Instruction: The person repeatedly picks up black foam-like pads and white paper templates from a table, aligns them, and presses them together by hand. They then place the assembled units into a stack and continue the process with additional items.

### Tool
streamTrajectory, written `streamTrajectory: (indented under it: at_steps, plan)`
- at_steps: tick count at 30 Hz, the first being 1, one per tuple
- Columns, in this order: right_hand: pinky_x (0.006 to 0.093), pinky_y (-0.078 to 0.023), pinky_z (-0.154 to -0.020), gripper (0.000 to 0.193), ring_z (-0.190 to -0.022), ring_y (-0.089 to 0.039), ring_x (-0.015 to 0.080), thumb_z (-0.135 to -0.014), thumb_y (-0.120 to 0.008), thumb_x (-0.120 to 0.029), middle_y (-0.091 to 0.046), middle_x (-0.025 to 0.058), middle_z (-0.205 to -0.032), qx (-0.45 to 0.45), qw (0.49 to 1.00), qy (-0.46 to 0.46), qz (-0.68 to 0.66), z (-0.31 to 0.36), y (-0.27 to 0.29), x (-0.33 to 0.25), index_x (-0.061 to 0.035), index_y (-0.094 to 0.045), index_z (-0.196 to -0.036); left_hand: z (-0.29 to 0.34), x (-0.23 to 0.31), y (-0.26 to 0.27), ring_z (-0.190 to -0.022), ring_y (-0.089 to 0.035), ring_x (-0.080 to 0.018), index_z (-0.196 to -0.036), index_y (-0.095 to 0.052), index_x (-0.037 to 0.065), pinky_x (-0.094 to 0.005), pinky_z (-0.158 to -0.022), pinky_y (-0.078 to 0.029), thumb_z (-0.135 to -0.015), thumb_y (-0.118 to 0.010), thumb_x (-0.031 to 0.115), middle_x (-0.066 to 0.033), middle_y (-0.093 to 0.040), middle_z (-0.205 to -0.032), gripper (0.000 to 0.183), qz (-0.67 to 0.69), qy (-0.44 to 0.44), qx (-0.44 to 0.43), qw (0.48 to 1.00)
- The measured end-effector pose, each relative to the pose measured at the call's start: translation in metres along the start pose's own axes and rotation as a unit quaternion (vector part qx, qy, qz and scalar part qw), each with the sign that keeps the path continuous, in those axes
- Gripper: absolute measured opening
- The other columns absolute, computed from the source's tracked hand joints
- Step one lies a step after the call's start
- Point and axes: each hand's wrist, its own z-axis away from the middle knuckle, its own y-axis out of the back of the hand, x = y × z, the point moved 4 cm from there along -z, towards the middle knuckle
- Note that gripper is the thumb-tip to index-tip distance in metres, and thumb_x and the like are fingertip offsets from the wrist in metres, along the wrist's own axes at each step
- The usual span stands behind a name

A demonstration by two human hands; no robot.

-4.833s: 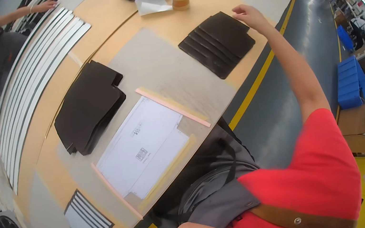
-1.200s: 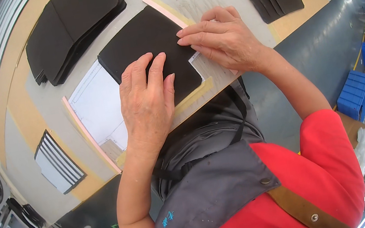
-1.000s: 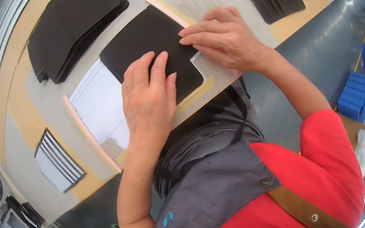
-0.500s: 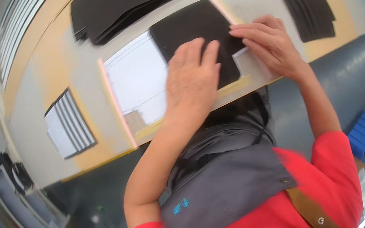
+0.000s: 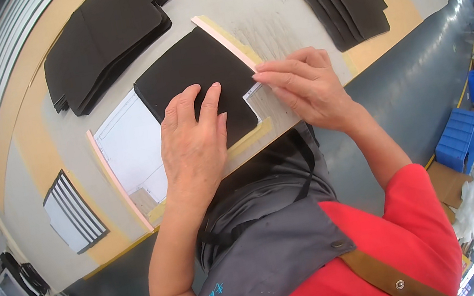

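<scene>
A black sheet-like panel [image 5: 191, 61] with rounded corners lies on a white sheet with drawn lines [image 5: 129, 138], covering its right part. My left hand [image 5: 192, 143] rests on the panel's lower left area, fingers spread. At the panel's right edge, beside a pale pink strip [image 5: 226, 43], my right hand [image 5: 312, 88] has thumb and fingertips pinched together. What sits between those fingertips, if anything, is too small to tell. A second pink strip [image 5: 116, 177] borders the white sheet on its left.
A thick stack of black panels [image 5: 106, 41] lies beyond the white sheet. Several black panels [image 5: 341, 5] fan out at the right. White pieces with black edges [image 5: 74, 211] overlap at the left. The table's front edge runs close to my apron [image 5: 268, 262]; blue crates [image 5: 458, 139] stand beyond the floor at right.
The whole view has turned and shifted, so the table things sit farther left. My hands stay at about the same places on the panel, the right one still pinched at its edge.
</scene>
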Motion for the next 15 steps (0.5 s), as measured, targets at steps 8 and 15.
streamTrajectory:
  at_steps: [8, 15]
  plan:
    - [0.0328, -0.038, -0.097, 0.034, -0.108, -0.060, 0.0181, -0.092, -0.076, -0.014, -0.073, -0.0108, -0.135, -0.006, 0.998, 0.037, 0.046, 0.002, -0.016, -0.009, -0.0191, -0.078, -0.125, 0.001, -0.001, 0.000, -0.125, -0.060, -0.0341, -0.138, -0.067, 0.009, -0.0444, -0.107, -0.051, -0.091, -0.078, 0.008, -0.0136, -0.060, -0.136, 0.047, -0.015, -0.010, 0.009, 1.000]
    - [0.0324, -0.038, -0.096, 0.030, -0.106, -0.060, 0.0161, -0.092, -0.076, -0.017, -0.072, -0.0135, -0.129, 0.011, 0.998, 0.040, 0.050, 0.001, -0.016, -0.009, -0.0194, -0.079, -0.122, 0.000, -0.001, -0.001, -0.126, -0.059, -0.0346, -0.139, -0.067, 0.011, -0.0449, -0.107, -0.050, -0.095, -0.073, 0.007, -0.0134, -0.060, -0.138, 0.044, -0.015, 0.000, 0.000, 1.000]
